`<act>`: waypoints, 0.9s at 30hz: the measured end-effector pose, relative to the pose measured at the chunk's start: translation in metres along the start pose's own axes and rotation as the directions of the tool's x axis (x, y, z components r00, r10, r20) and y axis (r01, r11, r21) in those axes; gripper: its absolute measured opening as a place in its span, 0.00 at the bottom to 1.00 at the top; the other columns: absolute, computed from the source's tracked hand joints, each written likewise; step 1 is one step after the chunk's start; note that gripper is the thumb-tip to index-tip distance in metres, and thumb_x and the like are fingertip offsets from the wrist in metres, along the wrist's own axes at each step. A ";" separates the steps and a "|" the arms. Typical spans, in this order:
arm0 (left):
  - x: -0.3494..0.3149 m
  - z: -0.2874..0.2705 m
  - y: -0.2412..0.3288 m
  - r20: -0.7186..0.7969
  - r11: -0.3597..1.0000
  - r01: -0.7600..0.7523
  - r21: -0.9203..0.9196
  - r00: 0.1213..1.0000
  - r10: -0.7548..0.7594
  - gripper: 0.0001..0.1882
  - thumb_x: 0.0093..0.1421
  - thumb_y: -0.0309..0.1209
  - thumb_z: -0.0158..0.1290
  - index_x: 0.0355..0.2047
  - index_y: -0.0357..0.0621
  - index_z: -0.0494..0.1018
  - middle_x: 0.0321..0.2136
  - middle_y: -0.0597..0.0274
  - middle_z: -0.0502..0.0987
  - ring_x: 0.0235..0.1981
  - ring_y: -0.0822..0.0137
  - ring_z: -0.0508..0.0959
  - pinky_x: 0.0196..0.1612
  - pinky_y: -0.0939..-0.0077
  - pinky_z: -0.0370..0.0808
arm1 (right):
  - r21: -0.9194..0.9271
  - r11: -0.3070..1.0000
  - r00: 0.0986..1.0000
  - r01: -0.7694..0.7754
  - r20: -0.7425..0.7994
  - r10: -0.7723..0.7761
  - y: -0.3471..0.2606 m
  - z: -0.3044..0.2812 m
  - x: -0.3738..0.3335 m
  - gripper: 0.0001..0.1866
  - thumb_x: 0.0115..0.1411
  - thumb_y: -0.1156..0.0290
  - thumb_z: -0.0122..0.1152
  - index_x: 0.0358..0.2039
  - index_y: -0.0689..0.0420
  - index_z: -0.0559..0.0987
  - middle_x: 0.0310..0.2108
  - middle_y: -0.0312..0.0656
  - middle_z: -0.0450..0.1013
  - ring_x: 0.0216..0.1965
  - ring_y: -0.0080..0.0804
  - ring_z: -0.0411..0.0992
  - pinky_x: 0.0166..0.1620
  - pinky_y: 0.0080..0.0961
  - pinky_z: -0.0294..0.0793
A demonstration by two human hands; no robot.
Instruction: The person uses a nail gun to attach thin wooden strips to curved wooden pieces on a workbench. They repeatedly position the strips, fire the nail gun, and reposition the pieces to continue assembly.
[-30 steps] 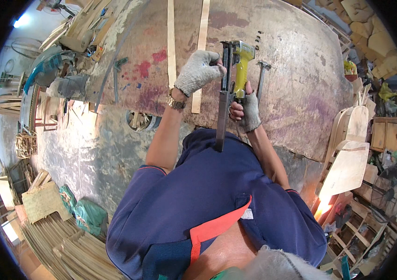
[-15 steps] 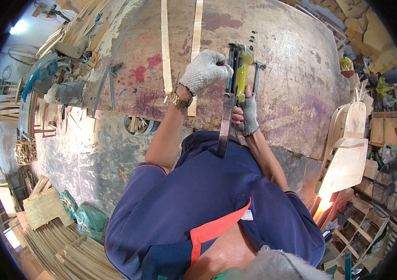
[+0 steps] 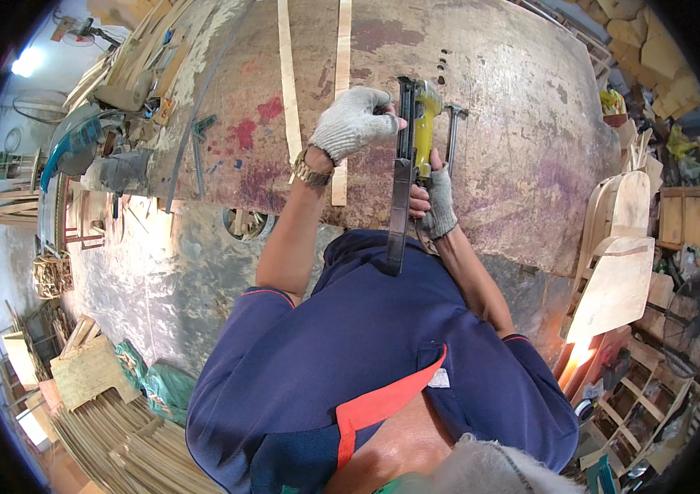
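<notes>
My right hand [image 3: 440, 203], in a grey glove with bare fingertips, is wrapped round the handle of a yellow-green and black nail gun [image 3: 424, 123]. Its long dark magazine [image 3: 398, 218] slants down toward my shirt. Beside the upper part of the magazine is my gloved left hand [image 3: 355, 123], its fingers curled in and the thumb tip close to the black edge. Whatever those fingers may hold is too small or hidden to make out. A hammer [image 3: 454, 132] lies on the worn wooden table just right of the nail gun.
Two thin wooden strips [image 3: 341, 165] run across the tabletop [image 3: 523, 140]. A green-handled metal tool [image 3: 200, 140] lies to the left. Cut wooden panels [image 3: 613, 280] stand at the right, and bundled slats [image 3: 132, 445] at lower left. A round container [image 3: 244, 222] is below the table edge.
My left hand has drawn slightly left and its fingertips sit a little farther from the magazine. The right hand keeps its grip on the nail gun. The view has shifted slightly.
</notes>
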State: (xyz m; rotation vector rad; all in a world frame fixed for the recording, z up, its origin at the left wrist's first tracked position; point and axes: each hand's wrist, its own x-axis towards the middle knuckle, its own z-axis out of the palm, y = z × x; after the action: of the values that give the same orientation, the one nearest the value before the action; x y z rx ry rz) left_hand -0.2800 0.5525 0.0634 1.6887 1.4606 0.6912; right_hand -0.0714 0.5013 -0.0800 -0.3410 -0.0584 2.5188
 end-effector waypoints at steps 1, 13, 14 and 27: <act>0.000 0.002 -0.003 -0.016 0.996 -0.016 -0.084 1.000 0.015 0.18 0.60 0.43 0.65 0.29 0.39 0.77 0.20 0.67 0.74 0.21 0.76 0.71 0.26 0.76 0.71 | 0.043 0.999 0.999 -0.017 0.033 0.015 -0.001 -0.001 0.001 0.40 0.65 0.26 0.45 0.39 0.56 0.80 0.09 0.28 0.59 0.06 0.18 0.58 0.08 0.18 0.60; 0.005 0.037 -0.024 0.023 0.663 0.184 -0.726 0.969 -0.245 0.25 0.67 0.54 0.57 0.38 0.40 0.80 0.27 0.66 0.81 0.23 0.75 0.80 0.28 0.81 0.77 | 0.076 0.993 0.996 -0.085 -0.032 0.088 0.004 0.005 0.000 0.39 0.64 0.27 0.47 0.37 0.57 0.81 0.09 0.29 0.60 0.05 0.18 0.58 0.08 0.18 0.62; 0.004 0.039 -0.025 -0.007 0.674 0.148 -0.724 0.975 -0.222 0.25 0.67 0.54 0.57 0.38 0.40 0.80 0.27 0.66 0.81 0.24 0.75 0.80 0.28 0.81 0.77 | 0.070 0.994 0.995 -0.086 -0.036 0.089 0.005 0.005 0.000 0.39 0.64 0.27 0.48 0.38 0.56 0.81 0.09 0.29 0.60 0.05 0.19 0.58 0.08 0.18 0.62; -0.033 0.039 -0.034 -0.060 0.720 0.016 -0.694 0.995 -0.080 0.19 0.63 0.45 0.62 0.37 0.43 0.72 0.26 0.68 0.74 0.24 0.75 0.75 0.29 0.77 0.75 | 0.145 0.987 0.997 -0.076 -0.016 0.079 0.008 0.011 -0.004 0.37 0.66 0.30 0.49 0.38 0.57 0.81 0.09 0.29 0.60 0.05 0.17 0.59 0.07 0.17 0.61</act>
State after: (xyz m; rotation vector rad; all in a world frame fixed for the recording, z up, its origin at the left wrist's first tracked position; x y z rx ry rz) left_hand -0.2740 0.5128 0.0165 1.0309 1.0813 1.1277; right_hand -0.0753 0.4931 -0.0691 -0.3176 0.1478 2.5779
